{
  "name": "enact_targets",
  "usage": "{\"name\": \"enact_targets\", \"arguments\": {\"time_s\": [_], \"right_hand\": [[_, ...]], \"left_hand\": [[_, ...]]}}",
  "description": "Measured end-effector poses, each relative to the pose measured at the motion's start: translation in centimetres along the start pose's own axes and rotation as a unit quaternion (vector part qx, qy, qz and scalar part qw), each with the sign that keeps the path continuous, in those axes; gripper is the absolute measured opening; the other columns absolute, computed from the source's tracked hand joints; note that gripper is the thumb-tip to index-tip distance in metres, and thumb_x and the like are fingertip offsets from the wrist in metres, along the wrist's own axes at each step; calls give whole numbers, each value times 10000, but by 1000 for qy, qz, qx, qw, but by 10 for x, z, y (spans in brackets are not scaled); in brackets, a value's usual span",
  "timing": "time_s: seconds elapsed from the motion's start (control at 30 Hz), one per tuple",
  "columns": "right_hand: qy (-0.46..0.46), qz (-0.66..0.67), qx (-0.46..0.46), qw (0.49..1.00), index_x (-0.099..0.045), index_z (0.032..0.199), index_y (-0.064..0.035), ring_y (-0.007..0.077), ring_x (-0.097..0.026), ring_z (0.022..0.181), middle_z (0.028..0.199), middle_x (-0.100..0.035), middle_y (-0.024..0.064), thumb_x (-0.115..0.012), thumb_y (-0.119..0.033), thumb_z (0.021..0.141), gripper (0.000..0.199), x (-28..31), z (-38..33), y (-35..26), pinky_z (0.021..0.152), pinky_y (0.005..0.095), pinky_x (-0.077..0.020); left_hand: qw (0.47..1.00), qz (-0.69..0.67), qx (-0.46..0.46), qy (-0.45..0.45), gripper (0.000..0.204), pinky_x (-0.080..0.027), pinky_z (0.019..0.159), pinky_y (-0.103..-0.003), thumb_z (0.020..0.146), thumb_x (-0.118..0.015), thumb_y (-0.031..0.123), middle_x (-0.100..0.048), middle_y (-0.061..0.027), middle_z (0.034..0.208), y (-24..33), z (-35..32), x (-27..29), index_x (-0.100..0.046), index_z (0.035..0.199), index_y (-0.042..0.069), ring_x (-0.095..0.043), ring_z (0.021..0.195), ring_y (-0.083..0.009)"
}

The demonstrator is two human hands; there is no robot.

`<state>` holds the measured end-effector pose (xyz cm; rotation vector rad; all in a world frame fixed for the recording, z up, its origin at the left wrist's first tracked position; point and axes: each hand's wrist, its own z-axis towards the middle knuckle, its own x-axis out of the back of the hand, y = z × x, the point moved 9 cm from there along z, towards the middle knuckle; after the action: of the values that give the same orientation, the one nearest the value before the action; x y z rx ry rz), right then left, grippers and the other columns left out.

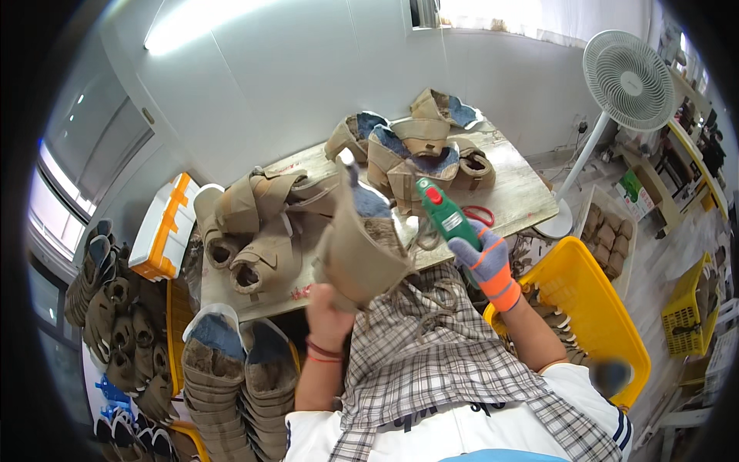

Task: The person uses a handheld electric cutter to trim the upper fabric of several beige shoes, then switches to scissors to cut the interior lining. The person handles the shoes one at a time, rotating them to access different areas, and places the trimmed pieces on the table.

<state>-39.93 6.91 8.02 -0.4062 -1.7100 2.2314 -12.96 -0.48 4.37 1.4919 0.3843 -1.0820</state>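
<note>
Left hand (329, 317) clenched on upper (360, 260); gloved right hand (489, 266) grasping tool (449, 215) near table's (523, 189) front edge. Loose left grip might let upper slip, tool hitting fingers.

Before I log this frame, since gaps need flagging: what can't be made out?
In the head view:
Left hand: some fingers hidden behind the held shoe upper.
Green tool: grip covered by the gloved right hand.
Stacked uppers: bottoms cut off by the lower edge.
</note>
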Motion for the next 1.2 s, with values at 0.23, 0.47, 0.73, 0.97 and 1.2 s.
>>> {"name": "enact_targets", "arguments": {"time_s": [0.23, 0.47, 0.73, 0.97, 1.2], "right_hand": [[39, -140, 56, 988, -604, 1146, 7, 61, -605, 747, 876, -685, 56, -797, -239, 751, 504, 32, -13, 19, 660, 231, -502], [-18, -337, 273, 901, -648, 1077, -37, 259, -626, 623, 782, -670, 123, -850, -315, 611, 578, -5, -34, -23, 596, 321, -504], [-35, -406, 333, 850, -645, 1055, -43, 253, -609, 574, 687, -639, 91, -843, -380, 600, 600, -12, -41, -29, 551, 330, -484], [-39, -411, 336, 847, -643, 1051, -40, 245, -600, 554, 661, -628, 85, -841, -384, 602, 599, -6, -42, -28, 542, 328, -479], [-72, -408, 341, 844, -652, 1038, -59, 255, -601, 552, 662, -627, 98, -843, -389, 597, 583, -10, -39, -29, 520, 330, -478]], "left_hand": [[966, 253, -41, -22, 519, -488, 914, -371, 779, -602, 7, -576, -154, 1204, 78, 26, -44, -454, 1270, -74, -592, 1069, -262], [989, -139, 43, -9, 322, -441, 998, -418, 939, -436, 71, -559, -210, 1224, 88, 55, 8, -486, 1216, -85, -549, 1138, -301], [976, -202, 87, 5, 315, -401, 1035, -446, 942, -439, 66, -553, -238, 1227, 77, 66, 39, -478, 1206, -101, -526, 1168, -323], [969, -223, 106, 23, 330, -375, 1055, -457, 945, -430, 82, -531, -253, 1255, 75, 65, 44, -473, 1211, -109, -509, 1188, -339], [964, -233, 127, -32, 337, -375, 1056, -454, 948, -417, 84, -523, -257, 1264, 71, 64, 33, -466, 1219, -112, -505, 1194, -341]]}}
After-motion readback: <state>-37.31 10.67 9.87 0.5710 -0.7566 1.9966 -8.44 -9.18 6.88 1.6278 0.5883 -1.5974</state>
